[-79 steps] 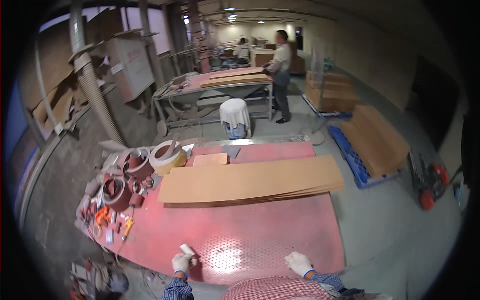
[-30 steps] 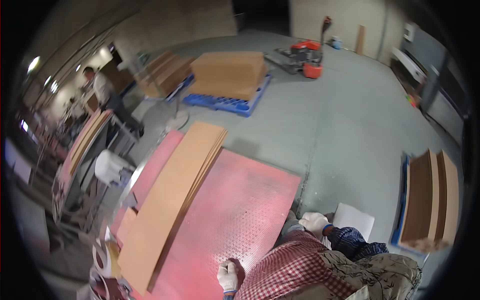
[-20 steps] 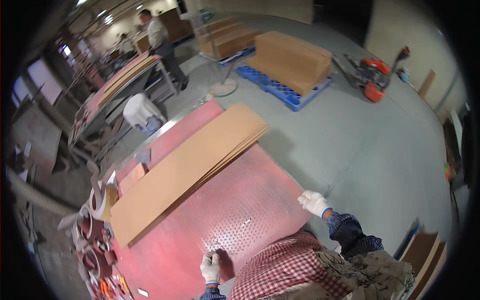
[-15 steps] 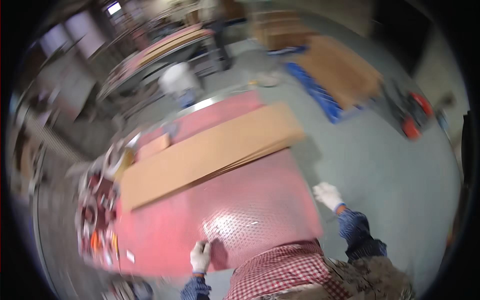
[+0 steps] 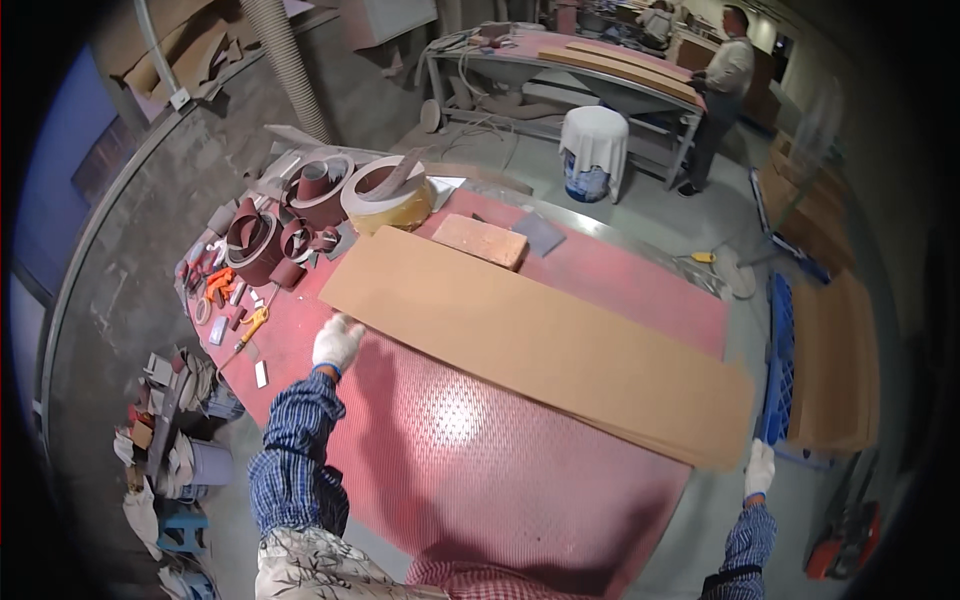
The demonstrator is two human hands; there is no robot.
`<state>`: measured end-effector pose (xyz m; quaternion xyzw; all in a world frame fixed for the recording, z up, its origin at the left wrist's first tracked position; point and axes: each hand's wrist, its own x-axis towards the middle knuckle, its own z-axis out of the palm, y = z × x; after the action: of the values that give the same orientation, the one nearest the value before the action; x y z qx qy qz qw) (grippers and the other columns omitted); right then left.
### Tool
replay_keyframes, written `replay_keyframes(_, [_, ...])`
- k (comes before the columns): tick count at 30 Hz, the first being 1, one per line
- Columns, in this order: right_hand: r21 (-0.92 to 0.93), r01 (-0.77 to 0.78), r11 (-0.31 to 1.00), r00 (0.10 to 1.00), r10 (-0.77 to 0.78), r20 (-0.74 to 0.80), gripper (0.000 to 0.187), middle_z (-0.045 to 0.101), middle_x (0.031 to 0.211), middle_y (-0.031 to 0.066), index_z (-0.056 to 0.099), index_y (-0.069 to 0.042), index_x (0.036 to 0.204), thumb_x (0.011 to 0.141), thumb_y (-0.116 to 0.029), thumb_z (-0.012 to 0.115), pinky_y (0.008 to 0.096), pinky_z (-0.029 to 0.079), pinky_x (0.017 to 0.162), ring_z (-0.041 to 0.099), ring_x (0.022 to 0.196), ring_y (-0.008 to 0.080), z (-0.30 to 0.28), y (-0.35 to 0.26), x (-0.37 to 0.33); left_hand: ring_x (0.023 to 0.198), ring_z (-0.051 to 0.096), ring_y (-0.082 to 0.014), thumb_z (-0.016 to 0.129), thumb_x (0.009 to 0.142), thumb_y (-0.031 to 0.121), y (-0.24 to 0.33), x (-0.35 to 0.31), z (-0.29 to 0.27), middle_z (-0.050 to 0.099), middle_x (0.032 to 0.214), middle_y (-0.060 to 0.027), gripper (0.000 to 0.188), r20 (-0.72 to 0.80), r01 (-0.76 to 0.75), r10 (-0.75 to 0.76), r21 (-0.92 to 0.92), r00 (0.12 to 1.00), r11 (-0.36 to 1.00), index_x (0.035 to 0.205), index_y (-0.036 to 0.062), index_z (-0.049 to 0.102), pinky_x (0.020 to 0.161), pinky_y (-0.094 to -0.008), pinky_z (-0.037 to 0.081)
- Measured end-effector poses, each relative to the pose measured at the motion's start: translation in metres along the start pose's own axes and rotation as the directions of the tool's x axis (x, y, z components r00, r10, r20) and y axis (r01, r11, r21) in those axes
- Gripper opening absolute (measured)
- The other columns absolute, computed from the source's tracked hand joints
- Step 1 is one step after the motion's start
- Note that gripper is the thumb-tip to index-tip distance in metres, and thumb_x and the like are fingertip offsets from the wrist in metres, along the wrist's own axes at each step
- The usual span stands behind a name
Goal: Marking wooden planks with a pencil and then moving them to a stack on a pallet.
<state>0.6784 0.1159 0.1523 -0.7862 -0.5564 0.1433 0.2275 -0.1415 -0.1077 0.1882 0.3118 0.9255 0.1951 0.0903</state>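
A stack of long tan boards (image 5: 540,340) lies slantwise across a red, ribbed table mat (image 5: 450,470). My left hand (image 5: 338,342), in a white glove, is at the near edge by the stack's left end. Its fingers are slightly bent and apart, at or just short of the edge. My right hand (image 5: 760,470), also gloved, is beside the stack's right end, with fingers stretched toward the corner. Whether it touches the boards I cannot tell. Behind the stack are a reddish-tan block (image 5: 480,241) and a grey flat sheet (image 5: 540,234).
Brown abrasive rolls (image 5: 255,240), a wide yellowish roll (image 5: 390,195) and a yellow air gun (image 5: 255,322) crowd the table's left end. Boards on a blue pallet (image 5: 778,350) and a red pallet jack (image 5: 845,545) stand right. A person (image 5: 728,75) works at a far table.
My view has swung round to the left. My left hand has gone from the mat's near side to the stack's left end; my right hand has come beside its right end.
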Motion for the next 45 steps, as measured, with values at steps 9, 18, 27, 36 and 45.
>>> replay_keyframes(9, [-0.047,-0.049,0.998,0.995,0.053,0.087,0.057,0.065,0.114,0.0159,0.057,0.005,0.124,0.100,-0.046,0.050,0.0357,0.046,0.092,0.060,0.104,0.0251,0.044,-0.028,0.046,0.104,0.063,-0.0440,0.058,0.083,0.051,-0.094,0.150,0.030,0.066,0.108,-0.0291,0.063,-0.295,0.405,-0.421,-0.119,0.858,0.907,0.109,-0.0063,0.061,0.092,-0.0465,0.047])
replay_keyframes(18, [0.579,-0.459,0.674,0.837,0.110,0.536,0.069,0.057,0.130,0.0046,0.049,-0.006,0.137,0.098,-0.062,0.039,0.0339,0.044,0.098,0.055,0.116,0.0215,0.042,0.006,0.089,0.104,0.064,-0.0375,0.056,0.085,0.062,-0.049,0.193,0.033,0.068,0.102,-0.0260,0.070,-0.007,0.298,-0.298,-0.020,0.954,0.954,0.109,-0.0032,0.065,0.092,-0.0413,0.047])
replay_keyframes(27, [0.557,-0.610,0.563,0.713,0.084,0.696,0.084,0.049,0.143,0.0077,0.042,-0.009,0.145,0.090,-0.072,0.044,0.0384,0.040,0.106,0.048,0.127,0.0262,0.047,-0.057,0.082,0.102,0.065,-0.0327,0.044,0.087,0.075,-0.057,0.215,0.040,0.069,0.107,-0.0232,0.089,0.164,0.274,-0.269,-0.008,0.949,0.962,0.113,-0.0076,0.066,0.093,-0.0378,0.045])
replay_keyframes(36, [0.602,-0.613,0.512,0.725,0.061,0.686,0.073,0.052,0.139,0.0073,0.045,-0.011,0.143,0.094,-0.065,0.046,0.0374,0.045,0.100,0.052,0.123,0.0243,0.044,-0.038,0.066,0.121,0.055,-0.0407,0.041,0.085,0.076,-0.056,0.206,0.041,0.062,0.121,-0.0278,0.091,0.188,0.284,-0.294,0.076,0.937,0.956,0.119,-0.0050,0.064,0.104,-0.0414,0.039])
replay_keyframes(45, [0.594,-0.566,0.571,0.795,0.191,0.575,0.085,0.049,0.142,0.0110,0.041,-0.007,0.145,0.090,-0.072,0.044,0.0389,0.045,0.102,0.051,0.125,0.0266,-0.004,0.059,-0.021,0.116,0.057,-0.0415,0.041,0.086,0.075,-0.066,0.138,0.040,0.063,0.114,-0.0301,0.087,0.188,0.266,-0.276,0.076,0.943,0.961,0.112,-0.0041,0.067,0.100,-0.0436,0.042])
